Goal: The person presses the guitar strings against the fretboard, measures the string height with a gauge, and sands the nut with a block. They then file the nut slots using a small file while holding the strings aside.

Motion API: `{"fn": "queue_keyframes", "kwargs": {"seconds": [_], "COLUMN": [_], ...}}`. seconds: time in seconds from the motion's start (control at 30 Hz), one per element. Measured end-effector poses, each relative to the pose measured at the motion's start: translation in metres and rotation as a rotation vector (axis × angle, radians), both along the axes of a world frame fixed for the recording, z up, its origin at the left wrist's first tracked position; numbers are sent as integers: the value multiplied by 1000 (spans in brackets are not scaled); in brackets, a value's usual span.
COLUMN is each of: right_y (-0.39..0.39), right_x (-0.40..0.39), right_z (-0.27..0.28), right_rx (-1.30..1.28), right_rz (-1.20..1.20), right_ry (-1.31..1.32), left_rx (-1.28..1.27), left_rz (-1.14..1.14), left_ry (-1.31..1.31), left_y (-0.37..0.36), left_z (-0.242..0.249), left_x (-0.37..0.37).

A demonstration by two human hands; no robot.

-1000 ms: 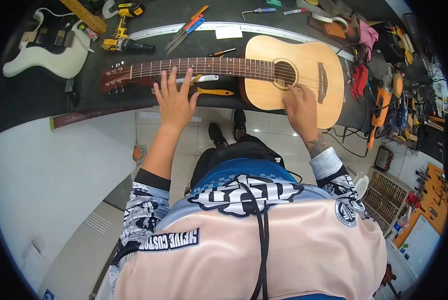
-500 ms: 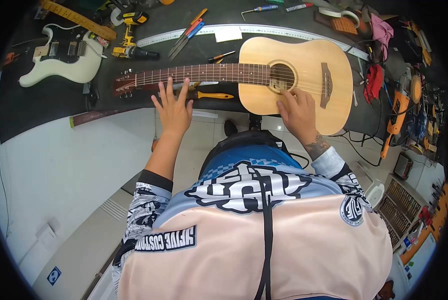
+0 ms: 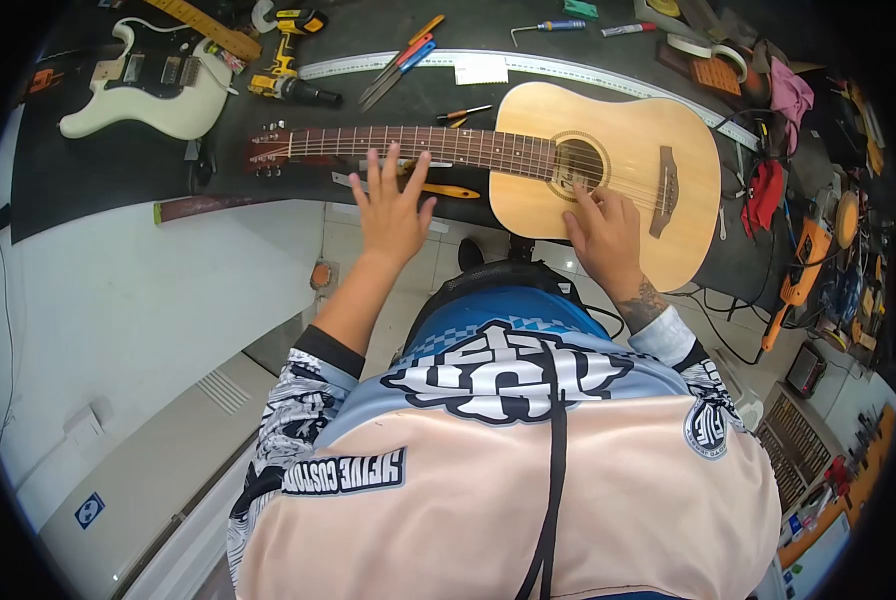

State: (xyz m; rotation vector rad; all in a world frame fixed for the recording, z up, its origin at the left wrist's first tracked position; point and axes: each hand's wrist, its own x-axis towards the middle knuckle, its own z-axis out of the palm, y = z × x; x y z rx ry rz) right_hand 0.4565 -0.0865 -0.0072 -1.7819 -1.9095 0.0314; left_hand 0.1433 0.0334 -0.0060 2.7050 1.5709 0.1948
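An acoustic guitar (image 3: 528,205) with a pale wooden top lies face up on the dark bench, its neck pointing left. Over the lower edge of the neck (image 3: 458,143), my left hand (image 3: 393,215) is spread, its fingertips at the strings; whether they press is unclear. My right hand (image 3: 608,235) is beside the soundhole (image 3: 580,160), index finger on or just above the strings, thumb apart, the other fingers bent. Neither hand holds anything. An orange-handled tool (image 3: 450,191) lies just below the neck.
A white electric guitar body (image 3: 158,105) and a yellow drill (image 3: 286,60) lie at the upper left. Behind the acoustic guitar are a long ruler (image 3: 568,69) and several hand tools. An orange power tool (image 3: 806,262) and cables are at the right.
The view has shifted, so the bench things appear farther right. My left hand has moved right along the neck, away from the headstock. My right hand remains by the soundhole.
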Motion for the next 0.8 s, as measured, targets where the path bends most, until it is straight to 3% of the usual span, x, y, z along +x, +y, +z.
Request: {"fn": "queue_keyframes", "kwargs": {"seconds": [0.33, 0.43, 0.73, 0.8], "right_y": [15, 16, 22, 23], "right_x": [-4, 1, -5, -8], "right_z": [3, -3, -6, -4], "right_rx": [51, 54, 36, 16], "right_rz": [9, 36, -13, -22], "right_ry": [8, 12, 7, -17], "left_rx": [4, -97, -36, -5], "left_rz": [82, 167, 71, 150], "left_ry": [74, 150, -69, -88], "left_y": [0, 3, 17, 24], "left_z": [-3, 2, -14, -14], "left_x": [1, 3, -29, -42]}}
